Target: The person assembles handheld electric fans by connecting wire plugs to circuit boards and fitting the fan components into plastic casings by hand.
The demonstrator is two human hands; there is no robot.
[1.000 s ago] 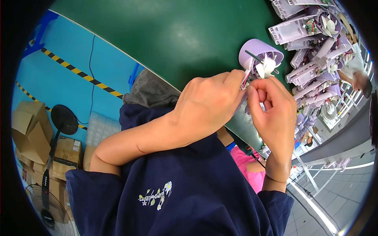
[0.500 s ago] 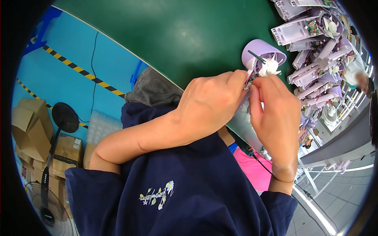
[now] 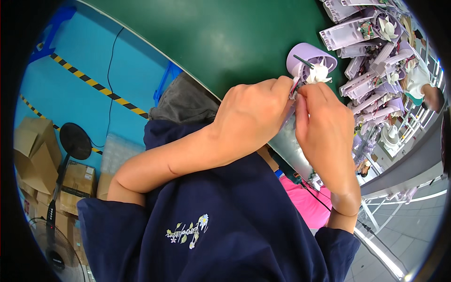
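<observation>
Both hands meet at a lilac plastic fan housing [image 3: 294, 55] near the right edge of the table. Its round end holds a white fan wheel [image 3: 319, 74], and a thin dark green strip [image 3: 303, 61] slants across the opening. My left hand [image 3: 253, 110] is closed on the housing's narrower body, which its fingers partly cover. Between the hands show thin wires [image 3: 294, 88], red and white among them. My right hand [image 3: 325, 115] is pinched beside these wires, thumb against fingers. Whatever lies between its fingertips is hidden.
A green tabletop [image 3: 211, 42] stretches ahead. Several similar lilac housings [image 3: 345, 36] are heaped at its right, with another person [image 3: 418, 80] beyond them. At left, a standing fan [image 3: 75, 141] and cardboard boxes [image 3: 37, 150] stand on the blue floor [image 3: 89, 98].
The housing and my fingertips sit slightly higher and further left in the picture, and the surroundings have shifted a little. Both hands keep nearly the same hold.
</observation>
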